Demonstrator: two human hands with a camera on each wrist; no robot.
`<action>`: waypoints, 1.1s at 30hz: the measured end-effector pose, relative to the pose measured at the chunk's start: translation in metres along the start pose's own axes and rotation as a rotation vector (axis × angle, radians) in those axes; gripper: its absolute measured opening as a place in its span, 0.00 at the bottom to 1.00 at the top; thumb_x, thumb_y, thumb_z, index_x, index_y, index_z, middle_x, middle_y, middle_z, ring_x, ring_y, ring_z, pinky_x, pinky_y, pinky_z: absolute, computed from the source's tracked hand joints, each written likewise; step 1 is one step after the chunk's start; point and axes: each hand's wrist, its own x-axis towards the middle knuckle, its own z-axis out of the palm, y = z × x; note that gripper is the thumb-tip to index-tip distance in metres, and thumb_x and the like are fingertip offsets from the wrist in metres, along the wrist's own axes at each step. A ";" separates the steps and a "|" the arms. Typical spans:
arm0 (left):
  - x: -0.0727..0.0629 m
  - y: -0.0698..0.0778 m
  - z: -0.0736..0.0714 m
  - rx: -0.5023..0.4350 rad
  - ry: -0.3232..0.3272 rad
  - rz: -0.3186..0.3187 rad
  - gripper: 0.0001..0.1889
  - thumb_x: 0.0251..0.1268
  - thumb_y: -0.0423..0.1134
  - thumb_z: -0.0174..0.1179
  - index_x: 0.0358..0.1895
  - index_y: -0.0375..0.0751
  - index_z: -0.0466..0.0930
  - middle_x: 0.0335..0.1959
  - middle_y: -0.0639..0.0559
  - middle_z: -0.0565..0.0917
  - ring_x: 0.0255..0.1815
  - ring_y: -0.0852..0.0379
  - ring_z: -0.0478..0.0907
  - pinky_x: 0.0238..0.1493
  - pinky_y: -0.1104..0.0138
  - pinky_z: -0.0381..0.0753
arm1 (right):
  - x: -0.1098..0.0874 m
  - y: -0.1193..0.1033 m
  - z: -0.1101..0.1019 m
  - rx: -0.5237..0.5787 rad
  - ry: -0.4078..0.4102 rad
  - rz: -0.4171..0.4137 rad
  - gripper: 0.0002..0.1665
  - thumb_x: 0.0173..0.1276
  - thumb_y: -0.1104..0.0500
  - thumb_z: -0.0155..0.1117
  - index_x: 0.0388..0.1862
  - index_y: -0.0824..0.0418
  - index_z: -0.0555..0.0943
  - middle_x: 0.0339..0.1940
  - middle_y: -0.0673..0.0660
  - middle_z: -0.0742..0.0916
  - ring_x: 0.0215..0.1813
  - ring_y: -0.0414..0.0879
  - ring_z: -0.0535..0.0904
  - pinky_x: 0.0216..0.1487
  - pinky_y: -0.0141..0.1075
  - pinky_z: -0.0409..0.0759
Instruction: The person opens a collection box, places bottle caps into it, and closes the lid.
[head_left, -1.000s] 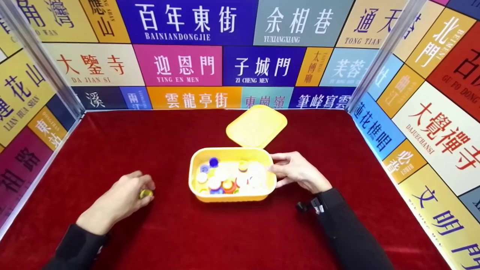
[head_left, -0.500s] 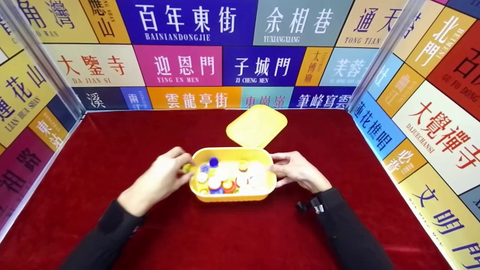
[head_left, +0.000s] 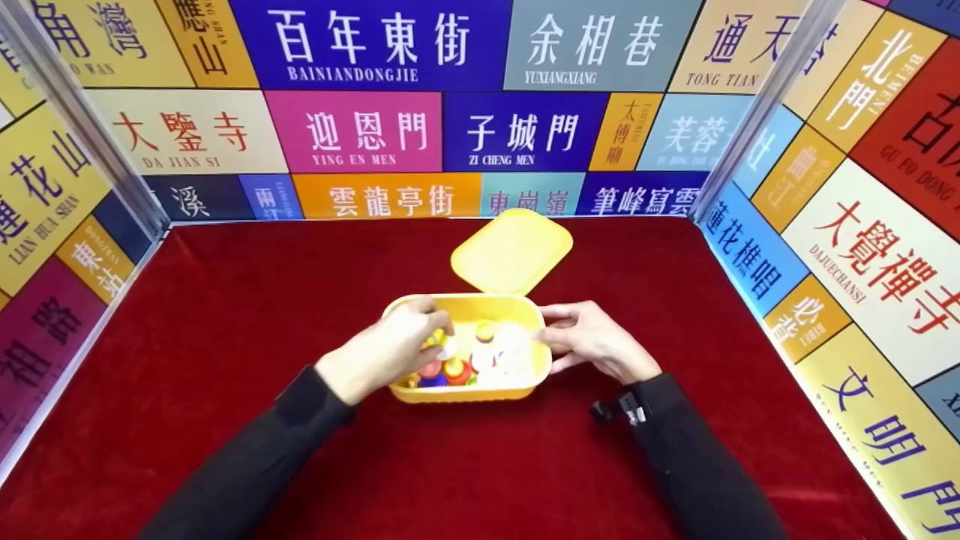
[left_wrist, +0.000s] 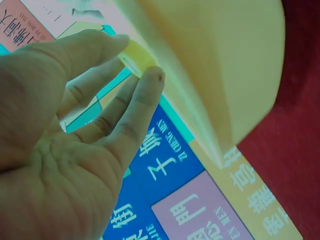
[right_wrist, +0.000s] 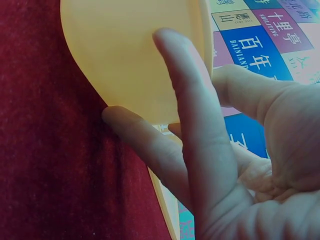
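My left hand (head_left: 390, 345) reaches over the left end of a yellow plastic box (head_left: 487, 394). Between its thumb and finger it pinches a small yellow cap (left_wrist: 138, 58), close to the box rim in the left wrist view. Inside the box lie several bottle caps (head_left: 457, 370) in white, red, blue and yellow; the left hand hides some of them. At the box's right end, my right hand (head_left: 600, 346) grips the rim, with fingers against the outer wall in the right wrist view.
A yellow lid (head_left: 514, 251) lies flat behind the box on the dark red cloth (head_left: 465, 465). Panels printed with place names (head_left: 356, 127) stand upright at the back and both sides.
My left hand has carried the yellow cap from the left of the cloth rightwards to above the box. The right hand has stayed at the box's right end.
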 end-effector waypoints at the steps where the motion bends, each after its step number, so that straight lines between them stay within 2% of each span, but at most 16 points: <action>1: 0.002 0.001 0.002 0.002 -0.017 -0.005 0.11 0.74 0.34 0.81 0.53 0.35 0.92 0.47 0.38 0.86 0.49 0.41 0.85 0.53 0.53 0.94 | 0.000 0.000 0.000 0.000 0.000 -0.001 0.36 0.79 0.62 0.77 0.84 0.60 0.82 0.67 0.71 0.93 0.52 0.50 0.97 0.44 0.45 0.99; 6: 0.007 0.005 0.006 -0.007 -0.051 -0.032 0.12 0.76 0.33 0.79 0.55 0.34 0.91 0.51 0.36 0.87 0.48 0.43 0.86 0.52 0.55 0.94 | -0.001 0.000 0.001 0.003 -0.007 -0.003 0.37 0.79 0.61 0.77 0.85 0.61 0.81 0.67 0.71 0.93 0.52 0.50 0.97 0.45 0.45 0.99; 15: 0.003 0.003 0.004 -0.023 -0.059 -0.062 0.11 0.78 0.34 0.77 0.57 0.36 0.91 0.54 0.37 0.86 0.52 0.42 0.86 0.56 0.55 0.94 | -0.002 0.000 0.001 -0.003 0.007 0.007 0.35 0.79 0.61 0.77 0.84 0.58 0.83 0.65 0.69 0.94 0.51 0.51 0.97 0.45 0.47 0.99; 20: 0.000 0.000 0.002 -0.014 -0.024 -0.043 0.12 0.77 0.34 0.78 0.57 0.36 0.91 0.54 0.36 0.87 0.57 0.39 0.86 0.63 0.50 0.94 | -0.001 0.000 0.001 -0.002 0.010 0.008 0.34 0.79 0.61 0.78 0.82 0.57 0.84 0.65 0.69 0.94 0.51 0.51 0.97 0.45 0.47 0.99; 24: -0.003 -0.003 0.000 -0.007 0.034 -0.022 0.12 0.75 0.33 0.79 0.55 0.36 0.92 0.49 0.38 0.86 0.50 0.42 0.86 0.57 0.52 0.95 | 0.000 -0.001 0.000 -0.011 0.003 0.000 0.36 0.79 0.61 0.77 0.84 0.60 0.83 0.66 0.70 0.94 0.53 0.51 0.97 0.45 0.45 0.99; 26: -0.005 -0.005 -0.001 -0.014 0.054 -0.035 0.11 0.74 0.33 0.79 0.54 0.35 0.92 0.47 0.40 0.86 0.45 0.45 0.86 0.52 0.55 0.95 | 0.000 -0.001 0.000 -0.014 0.003 0.000 0.36 0.79 0.61 0.77 0.84 0.61 0.82 0.66 0.70 0.94 0.53 0.51 0.98 0.45 0.45 0.99; 28: -0.008 -0.006 -0.002 -0.021 0.068 -0.065 0.11 0.75 0.34 0.79 0.54 0.35 0.92 0.47 0.40 0.85 0.44 0.46 0.86 0.52 0.55 0.96 | 0.000 -0.001 -0.001 -0.016 0.003 0.001 0.37 0.79 0.61 0.77 0.84 0.61 0.82 0.66 0.70 0.94 0.53 0.51 0.97 0.45 0.45 0.99; 33: -0.017 -0.008 -0.003 -0.050 0.113 -0.172 0.12 0.75 0.36 0.80 0.56 0.38 0.93 0.51 0.41 0.87 0.49 0.43 0.87 0.56 0.51 0.96 | 0.000 -0.001 0.000 -0.007 -0.003 0.002 0.37 0.79 0.62 0.76 0.85 0.62 0.81 0.66 0.71 0.93 0.53 0.51 0.97 0.45 0.46 0.99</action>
